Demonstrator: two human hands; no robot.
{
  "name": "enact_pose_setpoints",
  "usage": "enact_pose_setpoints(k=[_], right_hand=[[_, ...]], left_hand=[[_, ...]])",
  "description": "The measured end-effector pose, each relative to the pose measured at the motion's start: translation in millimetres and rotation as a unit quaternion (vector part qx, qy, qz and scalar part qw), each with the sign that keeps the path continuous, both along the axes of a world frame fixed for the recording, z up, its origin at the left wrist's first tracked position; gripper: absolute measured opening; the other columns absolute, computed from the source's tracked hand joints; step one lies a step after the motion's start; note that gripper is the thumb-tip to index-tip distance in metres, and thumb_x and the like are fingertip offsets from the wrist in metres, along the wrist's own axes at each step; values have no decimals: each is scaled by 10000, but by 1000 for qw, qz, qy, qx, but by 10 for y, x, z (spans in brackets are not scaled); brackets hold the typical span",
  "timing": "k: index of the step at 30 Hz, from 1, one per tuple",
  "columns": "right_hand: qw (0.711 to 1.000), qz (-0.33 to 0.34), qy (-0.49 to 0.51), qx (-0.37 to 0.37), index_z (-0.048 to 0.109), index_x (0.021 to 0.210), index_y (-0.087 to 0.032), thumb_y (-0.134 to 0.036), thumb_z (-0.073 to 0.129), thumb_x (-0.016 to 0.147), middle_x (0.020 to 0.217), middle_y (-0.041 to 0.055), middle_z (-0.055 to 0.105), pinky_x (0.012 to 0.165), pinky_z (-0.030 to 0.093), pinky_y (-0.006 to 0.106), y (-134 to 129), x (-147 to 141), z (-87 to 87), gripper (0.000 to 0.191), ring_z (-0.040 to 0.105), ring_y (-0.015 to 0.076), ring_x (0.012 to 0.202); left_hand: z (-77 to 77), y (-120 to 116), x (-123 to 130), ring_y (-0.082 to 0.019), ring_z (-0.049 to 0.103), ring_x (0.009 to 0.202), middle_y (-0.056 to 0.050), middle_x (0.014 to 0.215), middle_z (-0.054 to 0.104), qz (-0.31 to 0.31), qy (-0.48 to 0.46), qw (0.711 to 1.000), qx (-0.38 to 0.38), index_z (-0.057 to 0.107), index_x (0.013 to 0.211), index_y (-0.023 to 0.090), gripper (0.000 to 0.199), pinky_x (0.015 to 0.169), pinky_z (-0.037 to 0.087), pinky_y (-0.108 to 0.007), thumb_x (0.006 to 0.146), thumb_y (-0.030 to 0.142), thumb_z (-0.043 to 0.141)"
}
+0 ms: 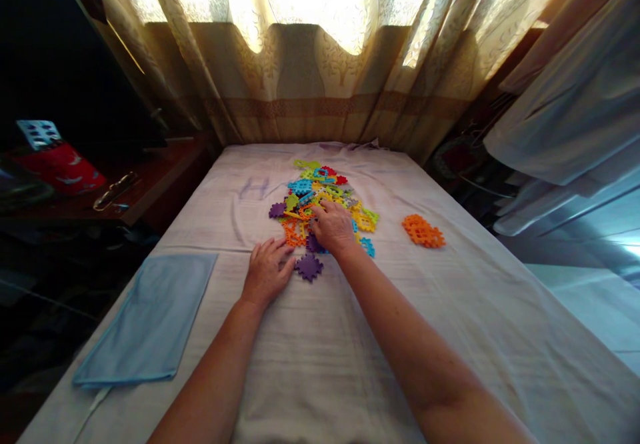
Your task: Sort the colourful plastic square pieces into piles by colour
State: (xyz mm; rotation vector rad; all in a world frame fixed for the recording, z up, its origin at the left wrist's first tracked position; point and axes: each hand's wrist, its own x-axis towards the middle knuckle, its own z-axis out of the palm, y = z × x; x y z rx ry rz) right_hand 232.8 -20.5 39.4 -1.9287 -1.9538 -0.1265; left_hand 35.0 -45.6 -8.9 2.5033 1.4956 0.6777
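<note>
A heap of coloured plastic interlocking pieces lies mid-table, with blue pieces (301, 187), yellow ones and orange ones (294, 232) mixed together. My right hand (334, 225) reaches over the heap from the right, its fingers bent down onto the pieces; what the fingertips touch is hidden. My left hand (269, 269) rests on the sheet at the heap's near left, fingers apart and holding nothing. Just right of its fingertips lies a purple piece (309, 267). Apart from the heap, orange pieces (423, 231) lie grouped at the right.
A pale sheet (380, 337) covers the table. At the left lies a folded blue cloth (150, 317) with a cord. A dark side table (150, 187) holds a red container (65, 167). Curtains (310, 77) hang behind; white fabric (575, 97) hangs at the right.
</note>
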Motion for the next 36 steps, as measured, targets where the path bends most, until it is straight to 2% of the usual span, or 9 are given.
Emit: enact_pose_setpoints(k=[3, 7, 13, 16, 18, 22, 25, 29, 36], right_hand=[[1000, -11, -12, -18, 690, 1163, -232, -231, 549, 887, 1374, 132, 569, 967, 400, 454, 93, -14, -37, 310, 480, 311, 1233], [1000, 15, -11, -10, 721, 1039, -206, -251, 528, 921, 1317, 118, 614, 983, 404, 428, 96, 30, -81, 231, 511, 284, 1196], [991, 18, 87, 104, 726, 969, -208, -265, 494, 941, 1102, 105, 703, 947, 443, 359, -108, 322, -195, 240, 603, 229, 1033], [971, -52, 176, 151, 724, 957, -188, -291, 501, 898, 968, 102, 723, 815, 488, 336, -245, 665, -238, 253, 640, 220, 869], [950, -130, 230, 165, 720, 972, -170, -327, 524, 851, 898, 97, 726, 737, 491, 330, -336, 965, -235, 279, 637, 215, 771], [887, -315, 277, 192, 700, 986, -133, -353, 552, 776, 771, 82, 694, 663, 465, 332, -533, 1591, -192, 338, 604, 214, 674], [844, -412, 270, 212, 689, 961, -136, -344, 550, 751, 775, 81, 685, 670, 458, 343, -673, 1944, -215, 327, 595, 221, 687], [809, -472, 274, 219, 697, 911, -149, -346, 547, 731, 772, 74, 675, 697, 463, 355, -772, 2191, -348, 306, 584, 228, 717], [811, -493, 264, 174, 727, 943, -160, -338, 491, 784, 848, 90, 687, 761, 458, 360, -761, 2240, -480, 335, 573, 228, 777]], left_hand=[[7, -3, 0, -298, 513, 1314, -60, 1341, 643, -1, -2, 1000, 1, 704, 1152, 259, 308, 1139, 344, -558, 902, 365, 558], [5, -4, -4, -286, 528, 1296, -59, 1330, 650, -2, -10, 1000, 8, 709, 1136, 266, 295, 1130, 363, -541, 899, 358, 560], [2, -2, -8, -289, 521, 1308, -64, 1338, 645, -3, -11, 1000, -1, 707, 1148, 256, 303, 1136, 353, -545, 897, 349, 566], [-10, 3, -12, -292, 519, 1313, -68, 1345, 640, 0, -13, 1000, -3, 714, 1138, 251, 297, 1141, 347, -541, 890, 333, 574], [-17, 10, -17, -293, 521, 1312, -74, 1341, 643, -3, -14, 1000, -1, 716, 1136, 249, 296, 1139, 350, -540, 888, 332, 576], [-29, 23, -26, -291, 535, 1295, -78, 1322, 655, -7, -14, 1000, 7, 714, 1135, 252, 299, 1132, 358, -538, 888, 341, 572], [-48, 35, -32, -291, 545, 1282, -75, 1314, 660, -7, -16, 1000, 17, 713, 1133, 260, 297, 1121, 365, -545, 886, 344, 571], [-76, 53, -46, -286, 547, 1278, -74, 1297, 668, -14, -21, 999, 28, 714, 1122, 263, 290, 1116, 375, -538, 878, 337, 575], [-90, 66, -66, -291, 557, 1265, -77, 1295, 668, -18, -25, 999, 34, 713, 1123, 268, 292, 1109, 383, -549, 875, 340, 576]])
